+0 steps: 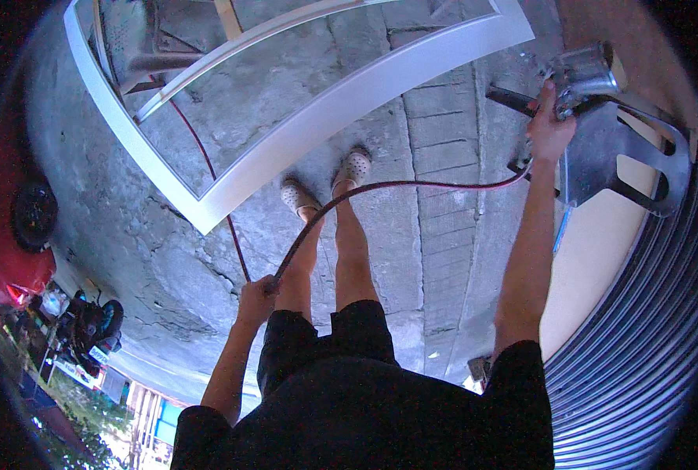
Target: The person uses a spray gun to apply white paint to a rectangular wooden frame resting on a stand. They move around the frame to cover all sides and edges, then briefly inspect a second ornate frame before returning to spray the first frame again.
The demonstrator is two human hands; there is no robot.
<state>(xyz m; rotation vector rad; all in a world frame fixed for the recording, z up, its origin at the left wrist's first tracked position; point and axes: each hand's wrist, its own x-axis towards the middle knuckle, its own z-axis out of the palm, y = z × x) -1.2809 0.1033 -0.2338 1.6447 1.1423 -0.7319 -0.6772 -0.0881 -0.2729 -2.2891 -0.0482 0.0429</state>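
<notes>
My right hand point(551, 131), arm stretched out to the right, is closed around a spray gun with a silvery metal cup point(588, 72). A dark red hose point(435, 184) runs from below that hand and sags across in front of my legs. My left hand point(256, 301) grips the hose at a bend, its fingers wrapped round it. From there the hose goes on away from me and passes under a white frame point(310, 117). The gun's handle and trigger are mostly hidden by my fingers.
A dark grey chair point(588, 153) stands beside the gun, near a corrugated metal shutter point(631, 352). The long white frame spans the far side above cracked concrete floor point(153, 258). At the left are a red vehicle point(12, 258) and a motorbike point(90, 329).
</notes>
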